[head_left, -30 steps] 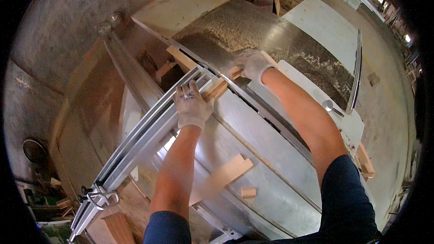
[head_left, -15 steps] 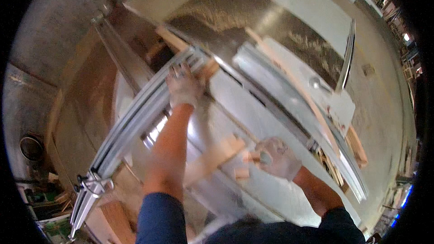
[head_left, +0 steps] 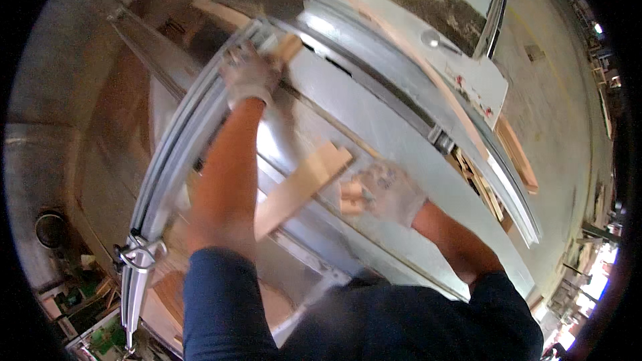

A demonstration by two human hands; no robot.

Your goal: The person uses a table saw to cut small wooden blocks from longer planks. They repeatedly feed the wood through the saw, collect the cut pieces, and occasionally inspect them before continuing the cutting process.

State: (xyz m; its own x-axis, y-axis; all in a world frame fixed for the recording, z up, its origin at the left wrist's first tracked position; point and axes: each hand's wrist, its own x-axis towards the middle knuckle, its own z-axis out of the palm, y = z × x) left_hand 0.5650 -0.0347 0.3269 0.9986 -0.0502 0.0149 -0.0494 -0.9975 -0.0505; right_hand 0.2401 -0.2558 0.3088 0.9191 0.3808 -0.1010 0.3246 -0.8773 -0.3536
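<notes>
My left hand (head_left: 251,75), in a pale work glove, is closed at the far end of a long aluminium fence (head_left: 194,113). Its fingers curl over the fence, and a short wooden block (head_left: 287,48) juts out beside the thumb. Blur hides exactly how the block is gripped. Lower right, my gloved right hand (head_left: 391,192) is closed at a small wooden offcut (head_left: 352,198) over the metal table. A flat wooden board (head_left: 302,187) lies slantwise between my two arms.
A grey metal saw table (head_left: 401,154) carries a long dark rail. Beyond it run another aluminium profile (head_left: 428,73) and a thin wooden strip. A metal clamp (head_left: 142,254) sits at the fence's near end. Wooden pieces (head_left: 515,154) lie at the right.
The view has shifted, so the fence and table appear higher. My left hand stays at the fence's far end beside the block. My right hand has come up against the small offcut near the board's end.
</notes>
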